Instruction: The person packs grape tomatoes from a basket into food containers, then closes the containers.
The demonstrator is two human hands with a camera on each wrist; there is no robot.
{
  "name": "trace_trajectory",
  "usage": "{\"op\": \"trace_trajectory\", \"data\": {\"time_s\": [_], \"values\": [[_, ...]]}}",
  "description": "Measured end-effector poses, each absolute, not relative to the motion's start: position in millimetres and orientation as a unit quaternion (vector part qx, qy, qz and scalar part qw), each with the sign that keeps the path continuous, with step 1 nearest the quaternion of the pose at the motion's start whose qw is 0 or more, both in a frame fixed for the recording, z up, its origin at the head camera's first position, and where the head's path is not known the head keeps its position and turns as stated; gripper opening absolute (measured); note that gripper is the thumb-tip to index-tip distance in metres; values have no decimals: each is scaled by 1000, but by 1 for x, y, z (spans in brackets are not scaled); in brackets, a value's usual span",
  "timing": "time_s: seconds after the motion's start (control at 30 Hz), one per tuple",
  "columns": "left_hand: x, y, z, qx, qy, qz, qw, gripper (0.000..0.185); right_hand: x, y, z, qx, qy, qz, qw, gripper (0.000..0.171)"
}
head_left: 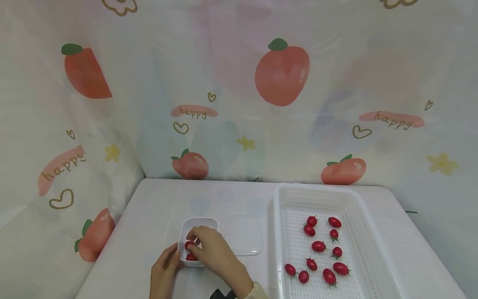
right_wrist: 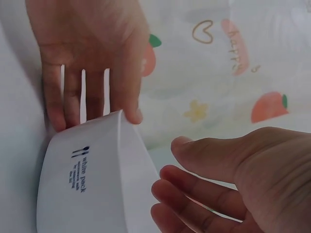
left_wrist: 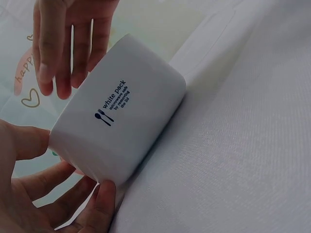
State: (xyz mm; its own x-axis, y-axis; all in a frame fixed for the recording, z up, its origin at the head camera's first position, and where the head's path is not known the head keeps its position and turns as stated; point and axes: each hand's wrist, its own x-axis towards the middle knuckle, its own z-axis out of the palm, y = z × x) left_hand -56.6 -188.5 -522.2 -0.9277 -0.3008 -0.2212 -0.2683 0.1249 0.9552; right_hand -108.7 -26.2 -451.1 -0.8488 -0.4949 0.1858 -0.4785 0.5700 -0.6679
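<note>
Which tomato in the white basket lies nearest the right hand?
The leftmost tomato in the white basket, nearest its left wall; the others there lie farther right, away from the right hand.

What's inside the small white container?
Red tomatoes: at least two show in the head view. The right hand covers part of the white container, so anything beneath it can't be seen.

A backdrop (head_left: 231,62) — fruit-printed — borders a white tabletop (head_left: 160,207).

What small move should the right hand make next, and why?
Perhaps the right hand should lift toward the basket: this hand seems empty, two tomatoes show in the container, steadied by the left hand, and the basket holds more tomatoes.
</note>
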Motion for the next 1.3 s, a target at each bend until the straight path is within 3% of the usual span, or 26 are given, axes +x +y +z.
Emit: {"op": "trace_trajectory", "data": {"time_s": [0.5, 0.87, 1.3], "values": [[-55, -187, -523, 191, -757, -625, 10, 58, -81, -6, -427, -249, 874, -417, 16, 14], [-60, -185, -524, 210, -771, -602, -15, 59, -74, 30, -420, -207, 818, -535, 33, 24], [-61, -183, -526, 215, -774, -595, -12, 59, -70, 76, -407, -162, 815, -552, 71, 26]]}}
